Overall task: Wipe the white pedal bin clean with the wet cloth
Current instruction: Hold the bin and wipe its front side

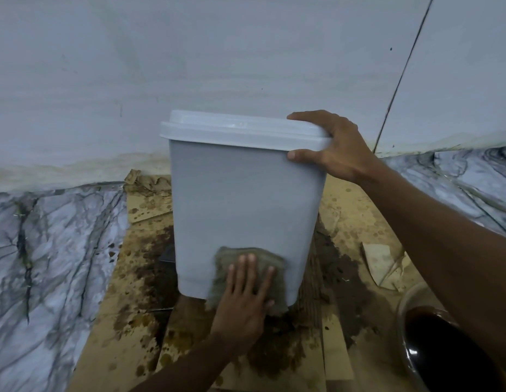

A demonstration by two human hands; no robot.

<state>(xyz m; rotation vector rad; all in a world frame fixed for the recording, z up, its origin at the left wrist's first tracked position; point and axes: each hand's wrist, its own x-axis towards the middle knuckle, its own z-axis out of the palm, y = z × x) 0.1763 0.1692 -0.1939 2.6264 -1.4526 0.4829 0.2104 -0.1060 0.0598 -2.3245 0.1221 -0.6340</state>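
Note:
The white pedal bin (240,199) stands upright on wet cardboard, its lid (234,128) closed. My right hand (331,145) grips the lid's right corner, thumb on the front wall and fingers over the top. My left hand (243,301) lies flat, fingers spread, pressing the grey wet cloth (226,258) against the bin's lower front wall near its base. Part of the cloth is hidden under the palm. A dark piece, possibly the pedal (168,254), shows at the bin's lower left.
Stained, soaked cardboard sheets (127,306) cover the marble floor (48,244). A white wall (189,66) rises right behind the bin. A bowl of dark liquid (433,335) sits at the lower right, under my right forearm.

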